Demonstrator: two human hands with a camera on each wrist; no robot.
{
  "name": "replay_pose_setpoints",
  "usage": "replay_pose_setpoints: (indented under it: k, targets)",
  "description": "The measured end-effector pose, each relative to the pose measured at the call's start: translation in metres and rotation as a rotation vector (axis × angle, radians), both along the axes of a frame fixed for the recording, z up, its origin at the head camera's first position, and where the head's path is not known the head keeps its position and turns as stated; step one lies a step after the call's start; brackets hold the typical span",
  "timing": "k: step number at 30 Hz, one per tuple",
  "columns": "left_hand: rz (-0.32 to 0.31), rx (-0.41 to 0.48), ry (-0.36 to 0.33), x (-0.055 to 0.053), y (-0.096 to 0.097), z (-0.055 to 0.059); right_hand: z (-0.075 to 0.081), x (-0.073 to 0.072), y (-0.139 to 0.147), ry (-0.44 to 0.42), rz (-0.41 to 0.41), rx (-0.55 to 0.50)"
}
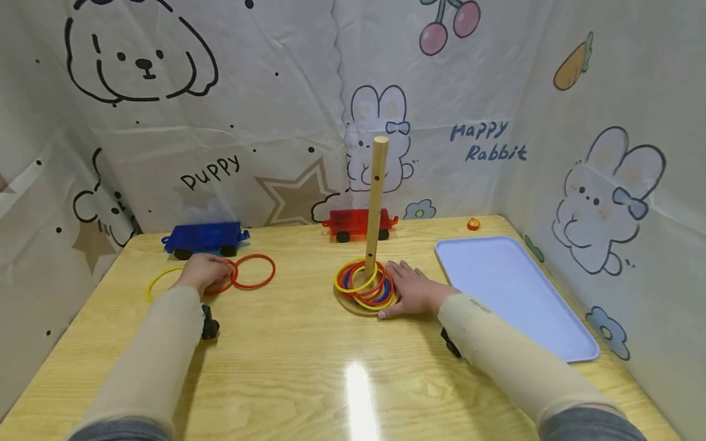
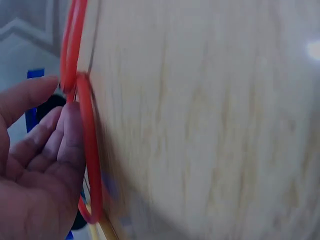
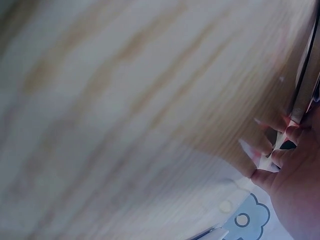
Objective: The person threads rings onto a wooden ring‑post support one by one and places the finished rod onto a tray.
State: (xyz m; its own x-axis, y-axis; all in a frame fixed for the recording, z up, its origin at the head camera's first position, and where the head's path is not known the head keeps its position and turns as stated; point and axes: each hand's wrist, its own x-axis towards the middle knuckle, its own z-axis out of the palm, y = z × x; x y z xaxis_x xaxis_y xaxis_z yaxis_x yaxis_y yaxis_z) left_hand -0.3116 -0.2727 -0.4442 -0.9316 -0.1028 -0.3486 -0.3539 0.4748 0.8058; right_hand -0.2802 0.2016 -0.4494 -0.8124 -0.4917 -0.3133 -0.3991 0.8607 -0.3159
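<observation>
My left hand point(image 1: 205, 272) is over the rings at the table's left, thumb and fingertips around the overlap of two red rings. The right-hand red ring point(image 1: 274, 269) lies on the table; the other red ring point(image 2: 91, 150) is partly under the hand. A yellow ring point(image 1: 149, 288) shows just left of the wrist. My right hand point(image 1: 413, 291) has its fingers spread and rests against the right side of a round wooden base point(image 1: 353, 308). An upright wooden peg point(image 1: 375, 208) stands on it, with several yellow, red and blue stacked rings point(image 1: 344, 282) around its foot.
A blue toy wagon point(image 1: 204, 237) stands behind my left hand, and a red toy wagon point(image 1: 350, 223) behind the peg. A pale blue tray point(image 1: 513, 294) lies at the right. One small orange object point(image 1: 473, 224) sits by the back edge. Printed cloth walls point(image 1: 265, 122) enclose the table.
</observation>
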Motion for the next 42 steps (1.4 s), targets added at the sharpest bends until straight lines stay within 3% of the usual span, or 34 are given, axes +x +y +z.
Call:
replay_pose_setpoints:
  k: [5, 7, 9, 16, 20, 26, 30, 34, 42]
  targets:
    - [-0.061, -0.203, 0.076, -0.003, 0.01, 0.004, 0.0, -0.003, 0.002, 0.004, 0.001, -0.001]
    - [-0.056, -0.2, 0.068, -0.003, 0.011, 0.004, -0.001, -0.003, 0.001, 0.0, 0.009, -0.004]
    - [-0.038, -0.144, 0.047, -0.003, 0.01, 0.002, -0.001, -0.002, 0.001, 0.001, 0.014, -0.01]
    - [0.024, 0.217, -0.019, -0.003, 0.005, 0.003, 0.001, 0.0, 0.0, 0.0, -0.003, 0.01]
    - [0.003, 0.3, -0.014, 0.004, 0.009, 0.015, 0.003, 0.0, -0.001, -0.002, -0.006, 0.011]
    - [-0.04, 0.397, 0.068, 0.004, 0.02, 0.036, 0.0, -0.001, 0.0, -0.006, 0.0, 0.0]
    - [-0.049, 0.472, 0.14, 0.0, 0.041, 0.058, 0.001, -0.002, 0.001, -0.011, 0.005, 0.005]
    - [-0.07, 0.513, 0.213, 0.001, 0.072, 0.087, 0.002, -0.001, 0.001, -0.012, 0.004, -0.001]
    - [-0.1, 0.816, 0.406, 0.006, 0.135, 0.161, 0.001, -0.001, 0.0, 0.001, 0.004, 0.007]
